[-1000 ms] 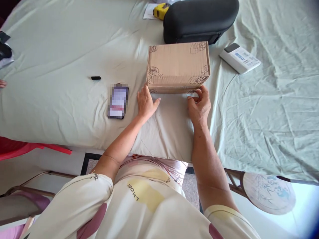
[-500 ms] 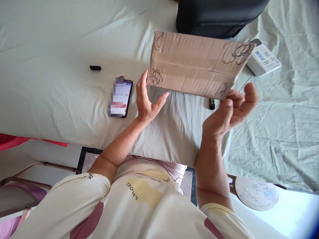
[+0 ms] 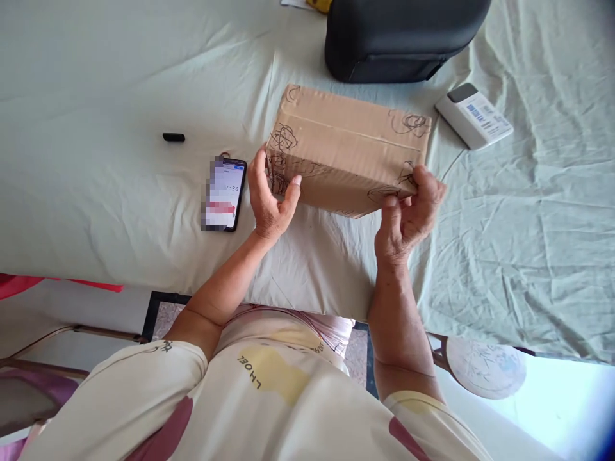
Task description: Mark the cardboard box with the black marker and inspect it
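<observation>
The cardboard box (image 3: 355,128) is on the person's side of the black case (image 3: 406,38), tilted over the cloth-covered counter (image 3: 96,205). The right hand (image 3: 410,214) has its fingers clamped on the box's near right corner. The left hand (image 3: 270,203) has fingers and thumb apart around the near left corner; I cannot tell whether they grip. Left of the case and nearer the person lies a phone (image 3: 227,198); a white device (image 3: 475,118) lies just right of the case.

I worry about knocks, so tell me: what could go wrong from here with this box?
The cardboard box might slip, since the right hand seems to hold only its near-right corner. The left hand, close beside the phone, could nudge it. A swing rightward might knock the white device.
</observation>
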A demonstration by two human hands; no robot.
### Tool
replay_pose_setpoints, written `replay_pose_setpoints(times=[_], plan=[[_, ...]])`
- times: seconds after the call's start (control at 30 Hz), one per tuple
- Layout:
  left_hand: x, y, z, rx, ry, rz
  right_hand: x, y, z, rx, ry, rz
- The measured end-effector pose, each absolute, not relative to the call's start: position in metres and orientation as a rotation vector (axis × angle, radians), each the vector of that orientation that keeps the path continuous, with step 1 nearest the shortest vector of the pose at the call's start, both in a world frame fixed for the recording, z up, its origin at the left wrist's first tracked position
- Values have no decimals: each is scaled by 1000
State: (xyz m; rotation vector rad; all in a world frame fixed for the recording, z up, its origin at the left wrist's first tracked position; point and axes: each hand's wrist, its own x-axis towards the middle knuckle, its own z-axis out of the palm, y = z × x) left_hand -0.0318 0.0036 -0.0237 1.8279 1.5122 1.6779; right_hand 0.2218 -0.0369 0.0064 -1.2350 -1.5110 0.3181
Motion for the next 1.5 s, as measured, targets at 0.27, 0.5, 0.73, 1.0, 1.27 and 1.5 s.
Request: replay_pose_setpoints(times=[0.27, 0.5, 0.73, 1.0, 1.27, 1.5], plan=[[-25, 2, -4, 1819, 1379, 1558, 199, -47, 25, -987, -1582, -33], [-13, -14, 8, 1946, 1236, 1573, 172, -59, 19, -866, -1821, -2], [-7, -27, 16, 2046, 1220, 1441, 171, -61, 15, -1023, -1839, 4], [-6, -19, 4, 2151, 1029, 1651, 188, -50, 20, -1167, -1715, -157], [-9, -17, -2, 2123, 1080, 1569, 201, -46, 9, -1370, -1567, 126], [-13, -25, 14, 1972, 1323, 1414, 196, -44, 15, -1436, -1607, 260]])
